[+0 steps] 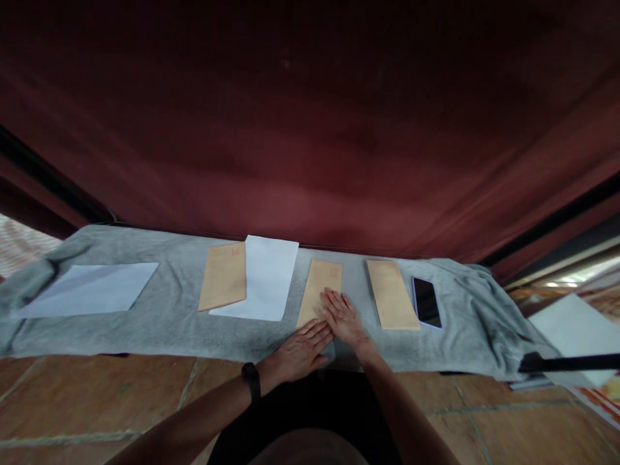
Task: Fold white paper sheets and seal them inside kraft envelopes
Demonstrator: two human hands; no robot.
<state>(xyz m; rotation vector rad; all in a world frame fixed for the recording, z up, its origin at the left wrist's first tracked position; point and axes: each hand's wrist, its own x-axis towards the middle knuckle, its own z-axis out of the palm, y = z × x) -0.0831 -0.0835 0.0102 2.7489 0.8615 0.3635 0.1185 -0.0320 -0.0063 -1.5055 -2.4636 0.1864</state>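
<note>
A brown paper envelope (317,279) with a small reddish print in its upper right corner lies flat in front of me. My left hand (301,352) rests on its lower end, fingers stretched out, a dark band around the wrist. Higher up on the same envelope, at its right side, my right hand (343,318) is laid flat with the fingers extended. The hands meet at the fingertips and cover the envelope's lower part. To the left, another brown envelope (223,276) overlaps a white sheet of paper (271,278). A third brown envelope (392,294) lies right of my hands.
Everything lies on a grey cloth (177,290) over a narrow surface. A phone (427,301) is beside the right envelope. Another white sheet (92,289) lies far left. A dark red panel (310,161) rises behind; a tiled floor (145,394) shows in front.
</note>
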